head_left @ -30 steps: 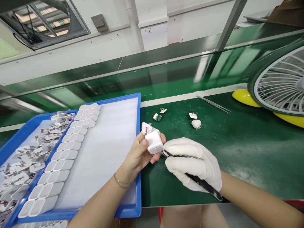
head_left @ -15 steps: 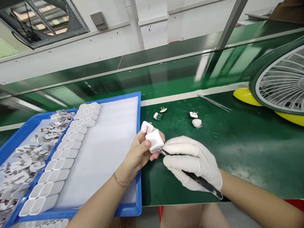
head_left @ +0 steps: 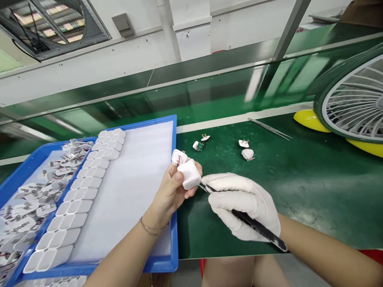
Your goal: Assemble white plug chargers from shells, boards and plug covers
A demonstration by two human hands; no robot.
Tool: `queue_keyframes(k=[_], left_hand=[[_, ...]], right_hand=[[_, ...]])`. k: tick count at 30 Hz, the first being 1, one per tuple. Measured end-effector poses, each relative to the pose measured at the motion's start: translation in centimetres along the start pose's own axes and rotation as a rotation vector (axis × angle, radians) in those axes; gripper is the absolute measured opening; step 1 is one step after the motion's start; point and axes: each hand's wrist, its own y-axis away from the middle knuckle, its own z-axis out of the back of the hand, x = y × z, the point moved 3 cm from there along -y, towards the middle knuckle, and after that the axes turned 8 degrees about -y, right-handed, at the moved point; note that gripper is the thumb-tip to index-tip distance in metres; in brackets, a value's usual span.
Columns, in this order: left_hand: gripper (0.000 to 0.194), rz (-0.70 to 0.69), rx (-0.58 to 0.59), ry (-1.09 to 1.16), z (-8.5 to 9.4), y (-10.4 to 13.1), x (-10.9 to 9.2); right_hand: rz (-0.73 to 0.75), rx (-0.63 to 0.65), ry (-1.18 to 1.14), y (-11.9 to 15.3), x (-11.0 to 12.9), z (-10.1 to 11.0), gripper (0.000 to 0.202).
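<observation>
Between thumb and fingers, my bare left hand (head_left: 173,187) grips a white charger housing (head_left: 189,174). A white plug cover (head_left: 178,157) with a red wire and metal prong sits against the housing's upper left, also in that hand. My right hand (head_left: 245,203), in a white glove, is closed around black-handled tweezers (head_left: 254,225). The tweezers' silver tips lie just right of the housing's lower edge, close to a small slot in it; whether they touch it I cannot tell.
A blue tray (head_left: 174,175) with rows of white housings (head_left: 72,205) stands left. Beyond it, another blue tray (head_left: 32,157) holds wired plug parts (head_left: 36,195). Circuit pieces (head_left: 198,146) and a white part (head_left: 247,154) lie ahead, silver tweezers (head_left: 269,128) farther back, a fan (head_left: 356,103) right.
My left hand has shifted slightly left with the housing and plug cover. The tweezer tips have drawn back from the slot area, and the right hand has tilted slightly.
</observation>
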Motion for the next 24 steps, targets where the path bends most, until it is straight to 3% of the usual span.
queue_keyframes(k=[5, 9, 14, 18, 21, 24], left_hand=[[0.049, 0.035, -0.024, 0.043, -0.2, 0.0, 0.0], [0.047, 0.037, -0.014, 0.082, -0.1, 0.0, -0.3], [0.04, 0.047, -0.066, 0.137, 0.4, -0.2, 0.3], [0.034, 0.005, -0.103, 0.224, 0.5, -0.2, 0.8], [0.031, -0.114, -0.108, 0.237, 0.6, 0.6, -0.9], [0.031, -0.266, -0.09, 0.098, 1.5, 2.5, -4.5]], right_hand=[[-0.066, -0.045, 0.049, 0.1, -0.8, 0.4, 0.012], [-0.19, -0.024, 0.119, 0.5, -3.6, -0.1, 0.016], [-0.224, 0.203, 0.188, 2.4, -8.3, -2.1, 0.035], [-0.214, 0.358, 0.259, 4.0, -10.8, -2.7, 0.04], [-0.184, 0.337, 0.239, 4.7, -11.4, -2.3, 0.034], [-0.232, 0.304, 0.318, 5.2, -11.7, -1.8, 0.031]])
